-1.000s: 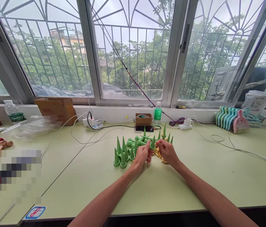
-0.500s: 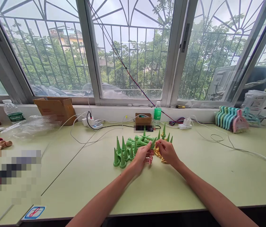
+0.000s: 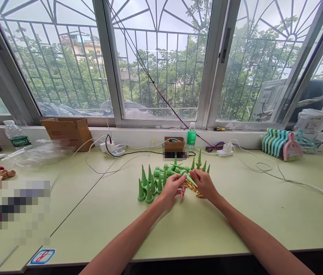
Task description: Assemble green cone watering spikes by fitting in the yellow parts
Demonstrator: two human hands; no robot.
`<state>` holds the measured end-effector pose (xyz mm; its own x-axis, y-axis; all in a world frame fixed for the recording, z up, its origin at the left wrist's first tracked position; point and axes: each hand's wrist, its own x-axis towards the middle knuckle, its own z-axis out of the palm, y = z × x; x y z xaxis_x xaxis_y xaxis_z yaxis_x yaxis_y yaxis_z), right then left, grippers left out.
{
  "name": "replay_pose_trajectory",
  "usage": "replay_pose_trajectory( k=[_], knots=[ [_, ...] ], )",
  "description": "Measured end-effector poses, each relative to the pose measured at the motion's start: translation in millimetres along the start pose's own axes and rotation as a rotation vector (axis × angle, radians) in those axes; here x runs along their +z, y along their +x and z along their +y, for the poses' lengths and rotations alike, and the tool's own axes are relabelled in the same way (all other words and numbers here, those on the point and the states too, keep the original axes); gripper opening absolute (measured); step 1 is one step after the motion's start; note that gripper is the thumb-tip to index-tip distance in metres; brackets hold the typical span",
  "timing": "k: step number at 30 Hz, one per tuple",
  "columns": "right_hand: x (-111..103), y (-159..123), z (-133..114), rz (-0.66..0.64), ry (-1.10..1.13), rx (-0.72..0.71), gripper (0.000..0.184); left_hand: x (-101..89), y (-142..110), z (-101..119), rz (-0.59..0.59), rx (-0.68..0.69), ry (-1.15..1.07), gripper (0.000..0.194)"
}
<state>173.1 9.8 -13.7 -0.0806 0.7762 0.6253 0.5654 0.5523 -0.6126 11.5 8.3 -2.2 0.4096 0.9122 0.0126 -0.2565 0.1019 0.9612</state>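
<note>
My left hand [image 3: 172, 191] grips a green cone [image 3: 190, 180] by its wide end, leaving its tip free near my right hand [image 3: 206, 185], whose grip I cannot tell. In from the worktop's [image 3: 195, 233] near edge, upright cones [image 3: 149, 196] rest on broad bases; yellow pieces [image 3: 200, 194] lie nearby.

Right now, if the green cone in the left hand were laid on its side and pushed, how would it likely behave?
The green cone in the left hand would probably roll in an arc, given its wide round base and narrow tip. It looks stiff, its taper straight, and seems light, held by fingertips.
</note>
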Motion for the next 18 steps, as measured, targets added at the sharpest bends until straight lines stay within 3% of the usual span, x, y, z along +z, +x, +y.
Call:
replay_pose_trajectory(
  k=[10, 18],
  knots=[
    [0.0, -0.1, -0.9, -0.040, 0.050, 0.090, 0.047, -0.4, 0.1, -5.6, 0.025, 0.267, 0.274, 0.046],
    [1.8, -0.6, -2.2, -0.057, 0.091, 0.080, 0.048, 0.0, -1.1, -5.2, 0.144, 0.394, 0.441, 0.043]
  ],
)
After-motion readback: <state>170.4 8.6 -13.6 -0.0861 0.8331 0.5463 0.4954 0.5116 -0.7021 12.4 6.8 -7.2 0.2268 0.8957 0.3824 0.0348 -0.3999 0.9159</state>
